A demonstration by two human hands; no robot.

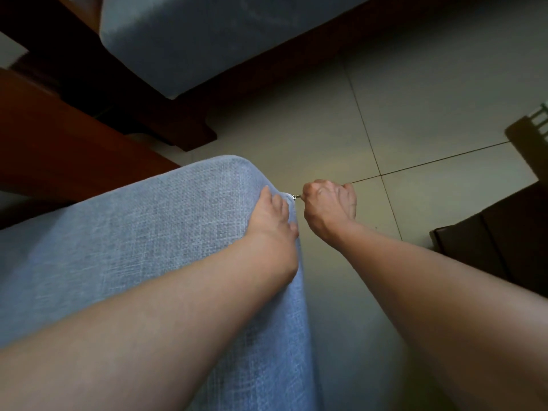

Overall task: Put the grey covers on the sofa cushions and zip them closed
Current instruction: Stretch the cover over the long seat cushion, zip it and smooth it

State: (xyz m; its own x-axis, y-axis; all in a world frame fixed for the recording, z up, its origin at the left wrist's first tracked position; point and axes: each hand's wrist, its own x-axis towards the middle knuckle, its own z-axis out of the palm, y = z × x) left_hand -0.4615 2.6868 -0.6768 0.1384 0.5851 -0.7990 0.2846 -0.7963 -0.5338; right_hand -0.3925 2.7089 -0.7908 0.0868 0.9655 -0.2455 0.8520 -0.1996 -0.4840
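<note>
A cushion in its grey woven cover [148, 232] fills the lower left of the head view, its far corner rounded. My left hand [271, 215] rests on the cover's right edge near that corner, fingers laid over the edge. A small metal zip pull [295, 197] sticks out of the edge just beyond my left fingers. My right hand [329, 203] is curled into a fist beside the cushion and pinches the zip pull. The zip line itself runs down the cushion's side and is hidden from view.
A second grey cushion [207, 34] sits on the dark wooden sofa frame [184, 126] at the top. Brown wood [59, 149] lies to the left. Tiled floor [415, 114] spreads on the right, with a dark box [498, 232] at the right edge.
</note>
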